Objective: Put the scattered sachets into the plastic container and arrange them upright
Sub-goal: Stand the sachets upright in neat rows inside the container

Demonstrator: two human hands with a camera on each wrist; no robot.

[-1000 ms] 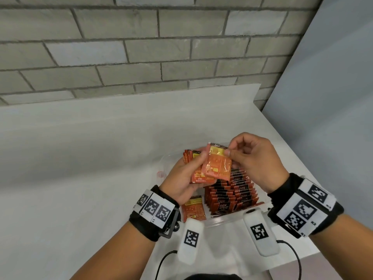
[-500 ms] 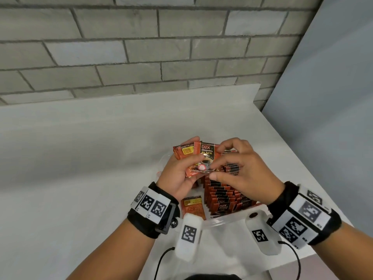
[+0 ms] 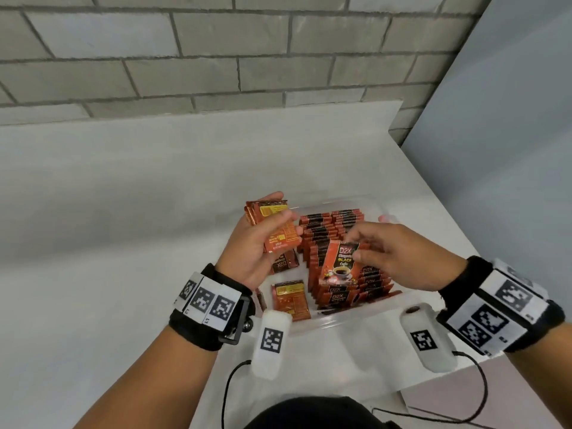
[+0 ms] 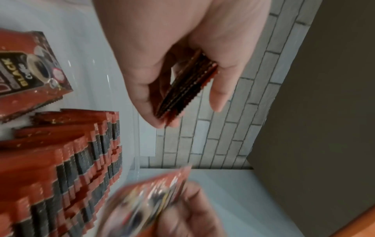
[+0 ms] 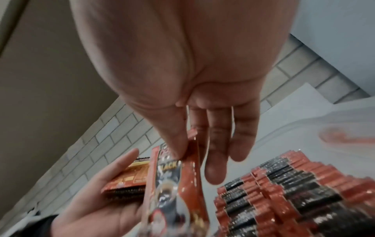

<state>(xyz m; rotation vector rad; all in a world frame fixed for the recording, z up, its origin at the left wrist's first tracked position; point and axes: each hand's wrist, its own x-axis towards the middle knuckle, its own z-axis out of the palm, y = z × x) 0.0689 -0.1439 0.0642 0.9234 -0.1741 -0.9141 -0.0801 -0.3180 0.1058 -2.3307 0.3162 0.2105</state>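
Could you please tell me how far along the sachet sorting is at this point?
Mostly done: rows of upright sachets already fill much of the plastic container. In hand: the right hand pinches a single sachet above the rows, and the left hand grips a small stack. Left: those held ones, plus at least one flat sachet lying on the container floor, not yet stood upright.

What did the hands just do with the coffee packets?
The right hand pulled one sachet off the left hand's bundle and carried it down over the standing rows in the plastic container. The left hand still grips its bundle; the rows stayed put.
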